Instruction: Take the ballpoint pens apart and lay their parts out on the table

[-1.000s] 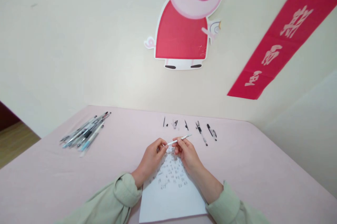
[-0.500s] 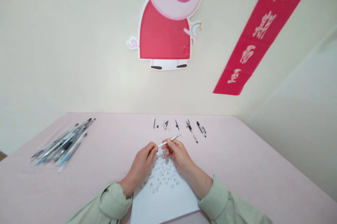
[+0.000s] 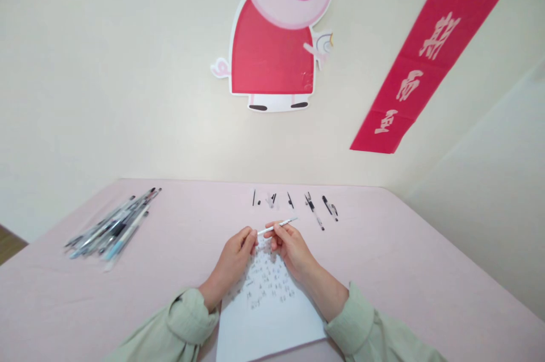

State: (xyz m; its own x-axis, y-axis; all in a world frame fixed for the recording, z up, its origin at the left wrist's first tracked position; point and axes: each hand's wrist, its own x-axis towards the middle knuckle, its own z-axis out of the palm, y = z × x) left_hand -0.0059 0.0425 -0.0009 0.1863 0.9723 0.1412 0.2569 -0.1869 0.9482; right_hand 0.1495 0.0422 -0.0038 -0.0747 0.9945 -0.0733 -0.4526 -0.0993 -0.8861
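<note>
Above a sheet of handwritten paper (image 3: 272, 325) on a pink-covered table (image 3: 404, 282), two bare hands hold a slim white pen (image 3: 290, 221), slanted up to the right. The right hand (image 3: 294, 249) pinches its middle between thumb and forefinger; the left hand (image 3: 233, 258) is curled, fingertips closed at its lower end. Beyond lies a row of black pens and pen parts (image 3: 312, 206); far left, a heap of pens (image 3: 117, 228).
</note>
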